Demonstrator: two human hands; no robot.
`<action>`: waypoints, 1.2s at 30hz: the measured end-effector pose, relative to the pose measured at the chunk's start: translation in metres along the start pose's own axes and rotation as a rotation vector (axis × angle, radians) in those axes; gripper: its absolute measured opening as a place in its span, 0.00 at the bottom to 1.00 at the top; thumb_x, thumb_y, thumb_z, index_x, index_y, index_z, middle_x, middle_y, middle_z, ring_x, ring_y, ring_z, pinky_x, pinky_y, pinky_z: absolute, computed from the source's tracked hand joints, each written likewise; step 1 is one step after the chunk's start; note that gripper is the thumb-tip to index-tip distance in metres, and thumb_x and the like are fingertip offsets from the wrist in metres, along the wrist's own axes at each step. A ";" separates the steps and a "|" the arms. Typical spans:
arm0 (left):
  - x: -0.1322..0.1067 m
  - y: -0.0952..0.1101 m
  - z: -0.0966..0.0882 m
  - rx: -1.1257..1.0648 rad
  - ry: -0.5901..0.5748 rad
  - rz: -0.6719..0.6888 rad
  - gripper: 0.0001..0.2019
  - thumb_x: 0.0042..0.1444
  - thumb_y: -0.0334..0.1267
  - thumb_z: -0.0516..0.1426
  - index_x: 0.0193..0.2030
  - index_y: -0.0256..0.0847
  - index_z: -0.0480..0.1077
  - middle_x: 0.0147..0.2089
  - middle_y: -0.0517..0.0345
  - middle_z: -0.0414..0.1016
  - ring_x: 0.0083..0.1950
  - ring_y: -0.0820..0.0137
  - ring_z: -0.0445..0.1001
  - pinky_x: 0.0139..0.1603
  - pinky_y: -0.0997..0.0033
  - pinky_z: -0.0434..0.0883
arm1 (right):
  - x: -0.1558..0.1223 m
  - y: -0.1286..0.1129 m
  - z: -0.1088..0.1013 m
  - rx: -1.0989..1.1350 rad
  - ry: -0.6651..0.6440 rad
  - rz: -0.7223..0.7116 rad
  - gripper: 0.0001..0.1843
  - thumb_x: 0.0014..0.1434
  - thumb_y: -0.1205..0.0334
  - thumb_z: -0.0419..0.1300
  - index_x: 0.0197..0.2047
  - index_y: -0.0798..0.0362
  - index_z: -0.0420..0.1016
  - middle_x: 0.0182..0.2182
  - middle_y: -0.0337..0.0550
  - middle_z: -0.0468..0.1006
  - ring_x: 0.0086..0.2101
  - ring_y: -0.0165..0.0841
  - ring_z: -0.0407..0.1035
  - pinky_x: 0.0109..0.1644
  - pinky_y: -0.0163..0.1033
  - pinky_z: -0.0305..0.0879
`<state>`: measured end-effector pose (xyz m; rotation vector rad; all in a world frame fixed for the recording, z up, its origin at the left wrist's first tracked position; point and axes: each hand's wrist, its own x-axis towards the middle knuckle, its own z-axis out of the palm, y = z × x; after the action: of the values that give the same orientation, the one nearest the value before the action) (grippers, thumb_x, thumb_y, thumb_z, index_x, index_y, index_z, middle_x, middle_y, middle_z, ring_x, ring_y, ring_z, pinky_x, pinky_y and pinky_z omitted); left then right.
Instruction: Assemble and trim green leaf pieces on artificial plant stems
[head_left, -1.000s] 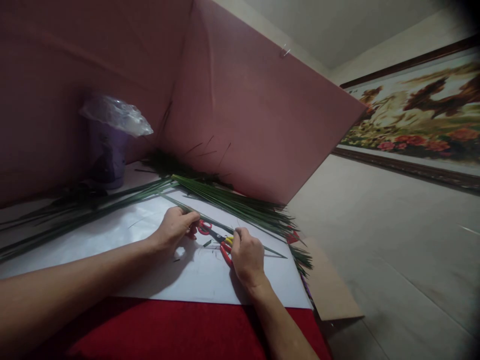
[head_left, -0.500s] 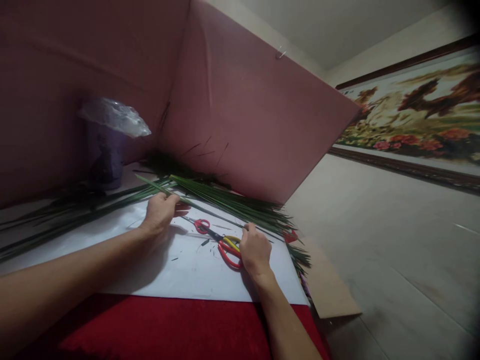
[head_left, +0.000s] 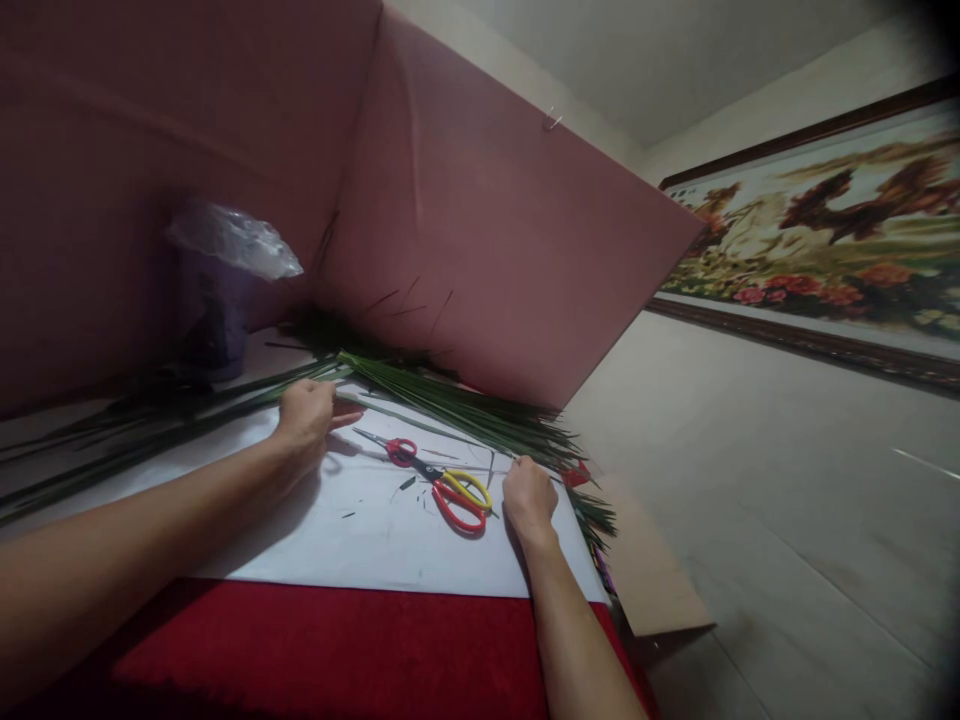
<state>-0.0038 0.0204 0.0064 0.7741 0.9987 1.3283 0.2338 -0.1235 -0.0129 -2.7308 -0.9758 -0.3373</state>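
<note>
On the white sheet [head_left: 300, 540], a long narrow green leaf blade [head_left: 409, 418] stretches rightward from my left hand [head_left: 306, 415], whose thumb and fingers are closed on it. My right hand [head_left: 529, 495] is shut in a pinch near the blade's far end; a thin strip shows at its fingertips, and I cannot tell whether it is part of the same blade. Between the hands lie scissors with red and yellow handles [head_left: 465, 500] and a smaller red-handled pair [head_left: 401, 452]. Behind them rests a bundle of long green leaves [head_left: 457, 400].
More leaves [head_left: 150, 440] spread along the left side. A purple container [head_left: 214, 320] with clear plastic [head_left: 240, 240] on top stands at the back left. Pink panels [head_left: 487, 220] rise behind. Small dark clippings [head_left: 407, 483] are scattered by the scissors. Red cloth [head_left: 352, 650] covers the front.
My right hand has moved right, away from the scissors, uncovering their yellow handle. My left hand has shifted slightly left. A bent, thin dark piece now shows near my right fingertips.
</note>
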 end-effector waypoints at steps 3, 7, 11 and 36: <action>0.002 -0.001 -0.002 0.000 0.002 -0.006 0.06 0.49 0.25 0.50 0.26 0.38 0.61 0.22 0.57 0.70 0.23 0.71 0.73 0.23 0.73 0.73 | 0.003 0.003 0.000 0.024 0.009 0.036 0.17 0.62 0.64 0.44 0.40 0.57 0.73 0.34 0.55 0.77 0.37 0.41 0.73 0.38 0.39 0.63; -0.001 0.002 -0.002 -0.118 -0.041 -0.017 0.07 0.45 0.23 0.49 0.23 0.38 0.60 0.21 0.58 0.71 0.24 0.72 0.73 0.27 0.72 0.74 | 0.006 0.005 0.000 0.059 0.046 0.070 0.18 0.63 0.63 0.42 0.42 0.55 0.72 0.33 0.54 0.77 0.37 0.43 0.73 0.37 0.41 0.63; -0.005 0.006 -0.002 -0.218 -0.256 -0.037 0.06 0.44 0.23 0.48 0.24 0.37 0.61 0.25 0.54 0.73 0.30 0.67 0.76 0.30 0.68 0.75 | 0.006 0.005 0.001 0.089 0.063 0.077 0.17 0.62 0.62 0.43 0.41 0.53 0.73 0.33 0.52 0.78 0.36 0.42 0.73 0.36 0.40 0.62; -0.005 -0.013 -0.008 0.118 -0.367 0.041 0.08 0.50 0.33 0.53 0.26 0.41 0.55 0.15 0.68 0.62 0.09 0.81 0.55 0.11 0.83 0.46 | 0.020 -0.009 -0.045 -0.024 0.367 0.063 0.17 0.64 0.58 0.43 0.46 0.51 0.70 0.28 0.52 0.78 0.31 0.42 0.74 0.35 0.43 0.63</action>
<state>-0.0056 0.0131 -0.0074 1.0889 0.7745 1.1155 0.2370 -0.1177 0.0367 -2.5804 -0.7869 -0.8069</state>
